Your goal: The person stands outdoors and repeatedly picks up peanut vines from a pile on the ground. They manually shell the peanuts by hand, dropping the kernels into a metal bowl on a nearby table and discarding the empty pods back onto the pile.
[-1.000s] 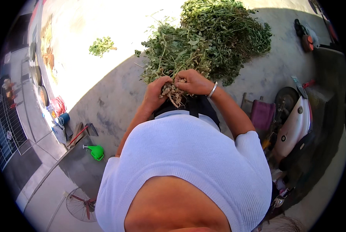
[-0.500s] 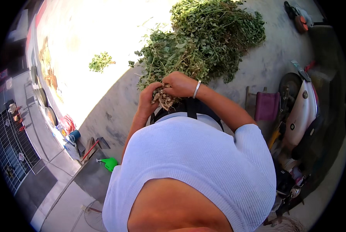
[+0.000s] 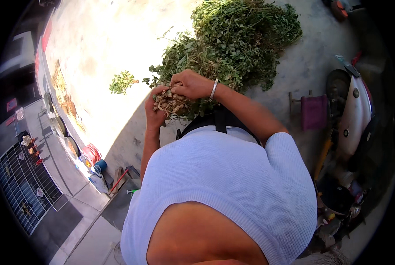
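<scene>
Root bunch: the clump of roots and pale pods is in the air between the two hands, in front of the waist and a little to the left side, just before the heap of green plants.
Left hand: this hand is grasping the clump from its left side and carries it, as I judge.
Right hand: this hand, with a silver bracelet at the wrist, has its fingers bent against the top of the clump; whether a pod is pinched in them I cannot tell.
Step at the clump: it looks to me like handling of the pods by fingers, with left as holder and right as worker.
Next move: I think it calls for a firm left hold and a small, exact pinch from the right.
Against the earlier picture: both hands have stayed at the clump, but it sits more to the left and shows more of its pods; of the green watering can, only the spout end now peeps past the sleeve.
</scene>
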The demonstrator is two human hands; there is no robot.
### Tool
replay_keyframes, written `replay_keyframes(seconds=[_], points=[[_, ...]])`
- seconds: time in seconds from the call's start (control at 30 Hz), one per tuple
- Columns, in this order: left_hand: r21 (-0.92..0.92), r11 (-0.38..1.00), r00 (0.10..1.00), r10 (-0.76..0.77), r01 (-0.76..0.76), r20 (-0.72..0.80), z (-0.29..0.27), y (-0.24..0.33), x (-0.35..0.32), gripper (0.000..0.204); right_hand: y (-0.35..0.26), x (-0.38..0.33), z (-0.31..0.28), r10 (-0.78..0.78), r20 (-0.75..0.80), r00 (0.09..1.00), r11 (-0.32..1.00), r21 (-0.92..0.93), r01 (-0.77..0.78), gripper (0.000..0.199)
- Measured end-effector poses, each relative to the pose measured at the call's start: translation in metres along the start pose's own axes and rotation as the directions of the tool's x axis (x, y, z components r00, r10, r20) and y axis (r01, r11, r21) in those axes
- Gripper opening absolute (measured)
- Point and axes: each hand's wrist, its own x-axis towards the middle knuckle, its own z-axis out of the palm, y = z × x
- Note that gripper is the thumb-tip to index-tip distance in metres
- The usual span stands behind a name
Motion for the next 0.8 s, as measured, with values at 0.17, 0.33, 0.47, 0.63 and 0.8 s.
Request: replay_keyframes(seconds=[0.17, 0.33, 0.47, 0.63, 0.8], points=[[0.0, 0.999, 0.999, -0.04, 0.04, -0.032, -0.002, 0.014, 0.017, 0.039, -0.003, 0.014, -0.007, -0.077, -0.164, 0.983, 0.994, -0.092, 0.063, 0.018], [-0.103, 0.991, 0.979, -0.106, 0.088, -0.176, 0.0, 0.016, 0.025, 0.034, -0.006, 0.037, 0.0, -0.095, -0.253, 0.963, 0.95, -0.311, 0.012, 0.022], [-0.154, 0.983, 0.979, -0.128, 0.103, -0.159, -0.004, 0.017, 0.038, 0.033, -0.002, 0.039, -0.016, -0.036, -0.158, 0.987, 0.989, -0.15, 0.012, 0.02], [-0.011, 1.0, 0.995, -0.025, 0.024, -0.099, 0.009, 0.01, 0.044, 0.034, -0.009, 0.025, -0.043, 0.054, 0.085, 0.995, 0.998, 0.029, -0.057, 0.019], [0.201, 0.973, 0.98, 0.143, -0.113, -0.141, 0.024, 0.009, 0.05, 0.029, -0.011, 0.008, -0.047, 0.162, -0.01, 0.987, 0.982, 0.103, -0.16, 0.02]])
